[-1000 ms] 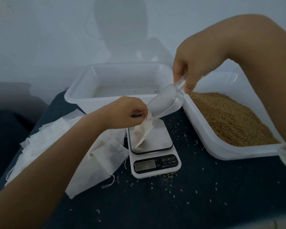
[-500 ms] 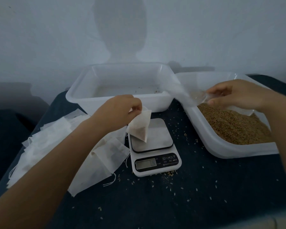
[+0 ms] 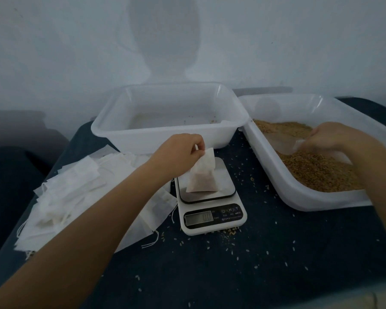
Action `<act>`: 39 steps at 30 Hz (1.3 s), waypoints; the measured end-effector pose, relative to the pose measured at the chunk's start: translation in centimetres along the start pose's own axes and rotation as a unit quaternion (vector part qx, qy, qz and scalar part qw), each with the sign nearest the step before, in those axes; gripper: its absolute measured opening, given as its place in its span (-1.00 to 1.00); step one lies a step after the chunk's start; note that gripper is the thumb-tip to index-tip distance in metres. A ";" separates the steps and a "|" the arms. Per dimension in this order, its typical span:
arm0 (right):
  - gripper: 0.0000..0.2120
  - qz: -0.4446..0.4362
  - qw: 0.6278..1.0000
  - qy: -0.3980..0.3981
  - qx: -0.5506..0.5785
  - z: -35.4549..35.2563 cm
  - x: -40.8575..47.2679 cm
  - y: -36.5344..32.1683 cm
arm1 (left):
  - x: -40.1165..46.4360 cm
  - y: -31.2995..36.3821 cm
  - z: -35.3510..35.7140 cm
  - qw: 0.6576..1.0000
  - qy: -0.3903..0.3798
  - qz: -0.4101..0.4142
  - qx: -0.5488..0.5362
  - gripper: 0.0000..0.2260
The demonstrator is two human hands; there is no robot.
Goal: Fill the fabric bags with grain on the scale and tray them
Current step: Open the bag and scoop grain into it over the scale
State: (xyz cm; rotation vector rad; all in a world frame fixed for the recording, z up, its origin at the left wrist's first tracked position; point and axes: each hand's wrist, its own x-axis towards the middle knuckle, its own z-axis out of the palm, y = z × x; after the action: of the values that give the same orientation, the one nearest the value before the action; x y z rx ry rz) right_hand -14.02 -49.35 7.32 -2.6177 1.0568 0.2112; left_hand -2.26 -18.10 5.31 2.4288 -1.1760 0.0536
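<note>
At the far left a loose heap of empty fabric bags (image 3: 76,188) is spread flat on the dark cloth (image 3: 265,253), kept within reach of the left arm, presumably as the supply. Behind it a white tray (image 3: 165,139) is set, holding only stray grains, likely reserved for finished bags. The left hand (image 3: 178,152) is closed in a pinch on the top edge of a partly filled bag (image 3: 202,175), which is held upright with its bottom resting on the scale (image 3: 210,197), so that the mouth is kept up and the weight can be read; the display digits are too blurred to read. Spilled grains (image 3: 210,244) are scattered around the scale. At the right, a second tray (image 3: 299,197) is tilted on the first tray's rim and is loaded with grain (image 3: 316,170). The right hand (image 3: 334,137) is curled around a clear scoop (image 3: 285,143) laid in the grain, apparently for another portion.
</note>
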 end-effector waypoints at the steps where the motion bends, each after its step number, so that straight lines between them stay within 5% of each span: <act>1: -0.60 0.001 1.000 0.000 -0.018 0.3 0.1 -0.1 | 0.2 -0.2 0.4 1.000 0.001 -0.008 0.005 -0.93; 7: -0.65 -0.010 0.997 -0.019 -0.075 0.5 -0.3 -0.9 | 0.3 -1.2 1.2 0.999 0.036 -0.022 -0.023 -0.82; 13: -0.87 -0.188 0.954 0.188 0.137 -0.5 -5.4 -6.2 | -0.4 -2.0 2.0 0.997 0.064 -0.018 -0.037 -0.76; 16: -0.66 -0.265 0.922 0.158 0.235 1.1 -9.0 -10.2 | -1.1 -2.0 2.2 0.992 0.103 -0.025 -0.064 -0.82; 19: -0.54 -0.313 0.928 0.105 0.174 4.5 -9.9 -13.3 | -2.1 -1.9 1.9 0.985 0.157 -0.037 -0.067 -0.95; 25: -0.79 -0.298 0.927 0.026 0.224 9.8 -7.3 -13.6 | -5.5 -1.9 2.2 0.975 0.182 -0.085 -0.100 -0.64; 31: -0.69 -0.288 0.927 0.071 0.232 11.2 -6.3 -12.6 | -7.0 -2.0 3.1 0.966 0.200 -0.106 -0.127 -0.93; 34: -0.61 -0.284 0.922 0.093 0.248 11.5 -6.1 -12.3 | -7.3 -2.3 3.5 0.964 0.198 -0.110 -0.140 -0.81; 37: -0.81 -0.269 0.922 0.079 0.266 11.8 -5.4 -12.0 | -7.7 -2.4 3.8 0.967 0.195 -0.101 -0.129 -0.62; 38: -0.95 -0.265 0.925 0.060 0.266 11.8 -5.3 -12.0 | -7.8 -2.4 3.9 0.965 0.198 -0.104 -0.135 -0.68; 39: -0.83 -0.263 0.927 0.043 0.262 11.9 -4.9 -12.0 | -7.9 -2.5 4.1 0.963 0.197 -0.108 -0.146 -0.80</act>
State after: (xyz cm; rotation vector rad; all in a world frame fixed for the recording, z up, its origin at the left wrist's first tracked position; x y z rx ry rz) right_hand -9.46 -34.00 0.06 -2.3086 0.3244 -0.2759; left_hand -6.02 -12.53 -1.07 2.1400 -0.6857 0.2652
